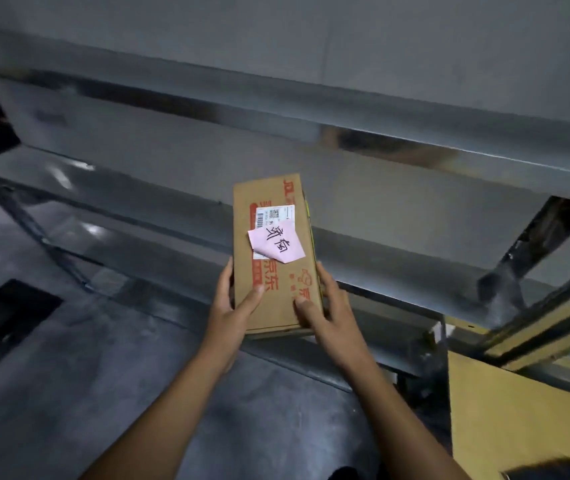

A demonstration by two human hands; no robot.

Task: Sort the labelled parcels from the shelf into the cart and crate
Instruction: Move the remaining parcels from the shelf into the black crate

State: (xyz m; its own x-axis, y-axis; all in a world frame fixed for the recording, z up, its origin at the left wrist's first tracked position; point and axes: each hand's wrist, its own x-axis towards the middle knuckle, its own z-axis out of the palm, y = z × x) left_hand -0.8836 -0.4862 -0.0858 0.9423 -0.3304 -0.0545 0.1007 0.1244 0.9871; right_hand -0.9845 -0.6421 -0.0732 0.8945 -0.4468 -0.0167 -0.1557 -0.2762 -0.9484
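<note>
The cardboard parcel [276, 271] is near frame centre, in front of the metal shelf [415, 140] at 12 o'clock. The left hand [233, 306] clasps its 7 o'clock edge, thumb on top. The right hand [328, 313] clasps its 5 o'clock edge likewise. A pink handwritten note [276, 244] is stuck on top.

Dim, bluish light, glare streaks on the metal shelf [75, 168], edges smeared by blur.

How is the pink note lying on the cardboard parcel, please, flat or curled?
Partly curled: the pink note has its lower left corner folded over; the rest lies flat on the cardboard parcel.
</note>
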